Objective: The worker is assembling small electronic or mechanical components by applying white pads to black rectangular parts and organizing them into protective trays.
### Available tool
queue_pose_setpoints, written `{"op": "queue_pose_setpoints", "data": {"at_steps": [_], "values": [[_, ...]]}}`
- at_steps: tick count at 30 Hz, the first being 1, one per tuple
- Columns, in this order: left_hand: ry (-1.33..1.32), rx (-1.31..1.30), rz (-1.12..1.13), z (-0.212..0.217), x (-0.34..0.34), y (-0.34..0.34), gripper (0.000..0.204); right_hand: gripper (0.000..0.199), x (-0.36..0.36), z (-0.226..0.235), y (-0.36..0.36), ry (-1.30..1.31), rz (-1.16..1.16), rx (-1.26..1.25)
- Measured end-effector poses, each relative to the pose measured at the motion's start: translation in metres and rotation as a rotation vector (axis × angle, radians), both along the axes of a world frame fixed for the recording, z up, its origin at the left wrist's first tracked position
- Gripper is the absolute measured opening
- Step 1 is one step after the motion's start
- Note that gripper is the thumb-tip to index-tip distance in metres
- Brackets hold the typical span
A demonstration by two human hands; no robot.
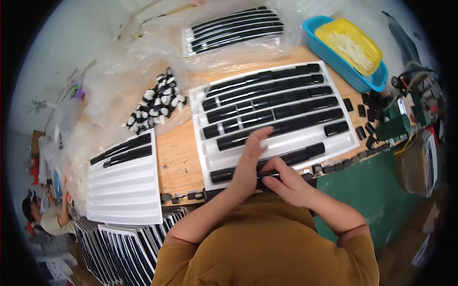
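Pinching a black strip (pixel 267 175) at the white tray's (pixel 343 102) near edge between my right hand (pixel 286 183) and flattened left hand (pixel 250 162), I judge most grooves filled, nearest rows unfinished.

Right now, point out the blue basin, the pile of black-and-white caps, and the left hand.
blue basin (pixel 318 45): head view, left rim.
pile of black-and-white caps (pixel 156 101): head view, middle.
left hand (pixel 251 157): head view, back of hand.

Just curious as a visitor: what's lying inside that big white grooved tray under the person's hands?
The white tray holds rows of long black bars in its grooves. The left hand and right hand cover part of the nearest rows, so what lies beneath them cannot be seen.
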State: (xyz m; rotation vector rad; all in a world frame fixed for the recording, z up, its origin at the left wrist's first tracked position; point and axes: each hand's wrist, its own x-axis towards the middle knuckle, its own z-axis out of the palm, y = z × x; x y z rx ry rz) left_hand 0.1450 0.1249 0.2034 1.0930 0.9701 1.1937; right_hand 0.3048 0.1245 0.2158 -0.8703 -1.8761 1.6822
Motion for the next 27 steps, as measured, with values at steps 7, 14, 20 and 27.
{"op": "queue_pose_setpoints", "data": {"at_steps": [7,14,20,27], "values": [[-0.065,-0.048,-0.016,0.002,0.003,-0.016,0.065,0.020,0.001,-0.011,-0.014,0.060,0.075,0.084],[0.440,0.257,0.388,-0.024,-0.037,0.044,0.020,0.022,0.014,-0.013,0.013,-0.137,-0.150,0.131],[1.091,0.159,0.897,-0.100,-0.234,0.129,0.025,0.026,0.143,-0.042,0.058,-0.134,-0.772,0.334],[1.215,0.148,0.755,-0.100,-0.217,0.155,0.023,0.037,0.172,-0.069,0.051,-0.260,-0.924,0.130]]}}
